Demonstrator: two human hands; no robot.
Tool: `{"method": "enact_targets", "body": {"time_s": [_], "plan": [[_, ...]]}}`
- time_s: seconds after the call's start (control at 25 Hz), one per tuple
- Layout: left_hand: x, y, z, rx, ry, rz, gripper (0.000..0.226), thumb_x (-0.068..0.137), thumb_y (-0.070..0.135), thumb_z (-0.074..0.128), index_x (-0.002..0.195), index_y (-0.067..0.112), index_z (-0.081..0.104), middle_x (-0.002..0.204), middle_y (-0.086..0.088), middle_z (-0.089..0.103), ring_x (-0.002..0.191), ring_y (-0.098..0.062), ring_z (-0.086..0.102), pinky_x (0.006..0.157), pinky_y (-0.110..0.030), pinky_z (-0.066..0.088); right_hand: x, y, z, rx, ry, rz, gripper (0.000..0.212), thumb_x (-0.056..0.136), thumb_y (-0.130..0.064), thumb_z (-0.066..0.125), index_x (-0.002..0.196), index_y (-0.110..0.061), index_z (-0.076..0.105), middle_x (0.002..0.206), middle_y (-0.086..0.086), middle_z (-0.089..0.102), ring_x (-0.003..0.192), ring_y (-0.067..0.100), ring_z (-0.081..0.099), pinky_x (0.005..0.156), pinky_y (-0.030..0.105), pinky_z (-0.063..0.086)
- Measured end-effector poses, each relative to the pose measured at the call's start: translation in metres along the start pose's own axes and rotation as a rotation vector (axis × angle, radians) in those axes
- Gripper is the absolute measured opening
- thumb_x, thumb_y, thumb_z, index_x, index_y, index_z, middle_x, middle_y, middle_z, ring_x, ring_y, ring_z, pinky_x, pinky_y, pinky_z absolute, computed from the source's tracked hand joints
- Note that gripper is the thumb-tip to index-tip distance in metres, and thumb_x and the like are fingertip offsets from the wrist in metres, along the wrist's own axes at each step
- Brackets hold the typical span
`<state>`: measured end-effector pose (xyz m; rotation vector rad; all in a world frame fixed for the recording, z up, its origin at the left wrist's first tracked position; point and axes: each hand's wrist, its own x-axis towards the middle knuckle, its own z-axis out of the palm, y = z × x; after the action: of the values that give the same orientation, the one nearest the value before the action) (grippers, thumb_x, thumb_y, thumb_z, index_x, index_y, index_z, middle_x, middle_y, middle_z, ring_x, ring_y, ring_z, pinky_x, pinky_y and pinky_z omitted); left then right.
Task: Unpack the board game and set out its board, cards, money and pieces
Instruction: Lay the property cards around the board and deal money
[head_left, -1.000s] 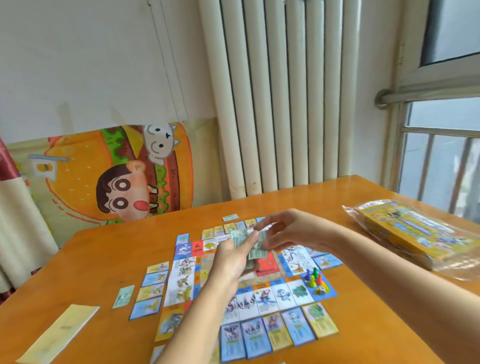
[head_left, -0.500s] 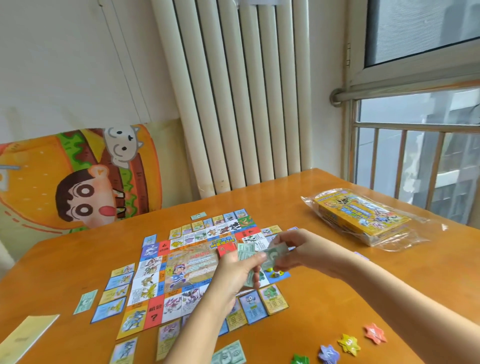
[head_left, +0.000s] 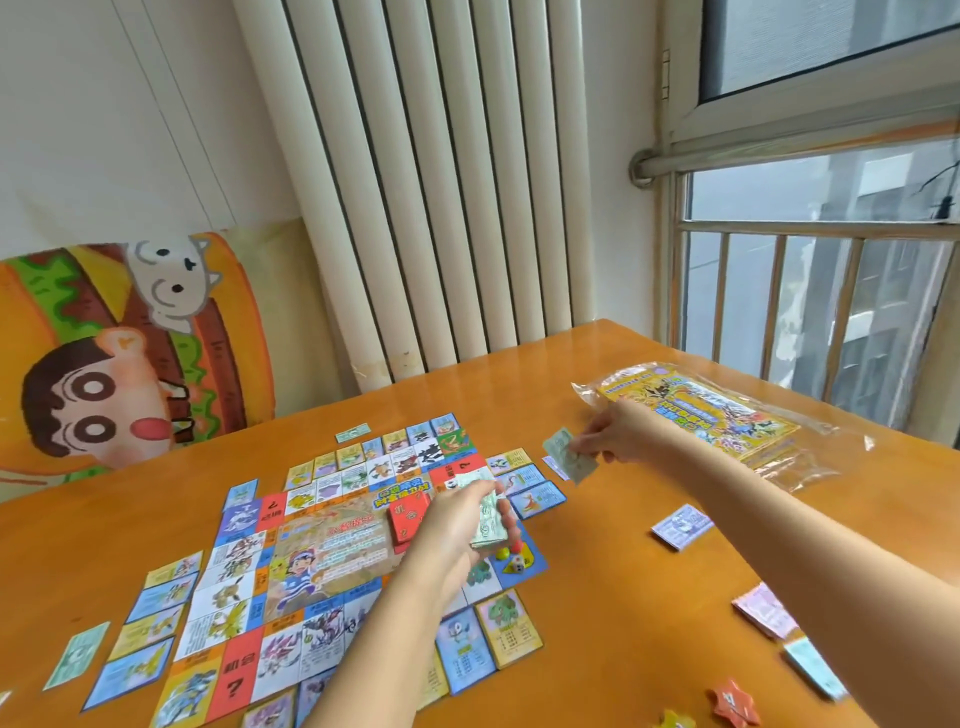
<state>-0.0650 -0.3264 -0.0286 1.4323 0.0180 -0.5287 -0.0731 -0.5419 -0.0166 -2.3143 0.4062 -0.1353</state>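
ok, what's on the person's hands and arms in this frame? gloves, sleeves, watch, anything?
Nothing worn that shows. The left hand and right hand have no gloves and no rings visible on the fingers. The left forearm and right forearm are bare to the frame edge: no sleeves, watch or wristband.

Board (head_left: 332, 551) lies flat, cards (head_left: 506, 626) bordering it — banknote stack (head_left: 488, 514) and single banknote (head_left: 563, 452) held aloft.

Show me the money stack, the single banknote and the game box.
money stack (head_left: 486, 515): head view, its pale printed face.
single banknote (head_left: 565, 456): head view, middle of its green face.
game box (head_left: 697, 414): head view, middle of its yellow lid.
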Motion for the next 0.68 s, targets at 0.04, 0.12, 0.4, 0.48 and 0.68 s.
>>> {"method": "enact_targets", "body": {"time_s": [0.04,0.12,0.4,0.48,0.68], "plan": [[0.009,0.0,-0.001,-0.095,-0.006,-0.041,0.02,0.098,0.004,0.041,0.092,-0.002,0.058,0.065,-0.011,0.055,0.043,-0.02,0.055,0.044,-0.028,0.05,0.016,0.005,-0.001,-0.007,0.005,0.044,0.02,0.084,-0.023,0.071,0.088,-0.004,0.073,0.053,0.0,0.053,0.047,0.01,0.041,0.044,0.017,0.034],[0.025,0.0,-0.005,-0.206,-0.026,-0.097,0.024,0.099,0.002,0.036,0.098,-0.004,0.059,0.07,-0.013,0.058,0.053,-0.022,0.058,0.045,-0.03,0.053,0.044,0.014,0.002,-0.051,-0.018,0.1,0.024,0.085,-0.022,0.07,0.09,0.002,0.073,0.053,0.001,0.054,0.046,0.012,0.042,0.044,0.018,0.035],[0.052,-0.002,-0.008,-0.237,-0.044,-0.123,0.023,0.1,0.008,0.038,0.098,0.001,0.06,0.075,-0.013,0.062,0.053,-0.022,0.066,0.041,-0.029,0.054,0.092,0.032,0.023,-0.048,-0.074,0.198,0.032,0.083,-0.023,0.073,0.094,0.007,0.071,0.057,0.004,0.057,0.045,0.013,0.042,0.047,0.021,0.038],[0.057,-0.004,-0.009,-0.233,-0.041,-0.124,0.023,0.1,0.008,0.038,0.099,0.002,0.061,0.073,-0.012,0.063,0.052,-0.02,0.065,0.041,-0.027,0.053,0.096,0.033,0.028,-0.053,-0.084,0.213,0.031,0.083,-0.024,0.074,0.093,0.005,0.072,0.058,0.005,0.057,0.044,0.014,0.042,0.047,0.022,0.036],[0.058,-0.01,-0.005,-0.22,-0.048,-0.138,0.024,0.1,0.008,0.039,0.096,0.001,0.062,0.07,-0.01,0.064,0.052,-0.019,0.065,0.041,-0.026,0.053,0.097,0.044,0.042,-0.104,-0.049,0.225,0.033,0.082,-0.026,0.074,0.095,0.004,0.071,0.059,0.004,0.058,0.045,0.012,0.046,0.045,0.022,0.038]]}}
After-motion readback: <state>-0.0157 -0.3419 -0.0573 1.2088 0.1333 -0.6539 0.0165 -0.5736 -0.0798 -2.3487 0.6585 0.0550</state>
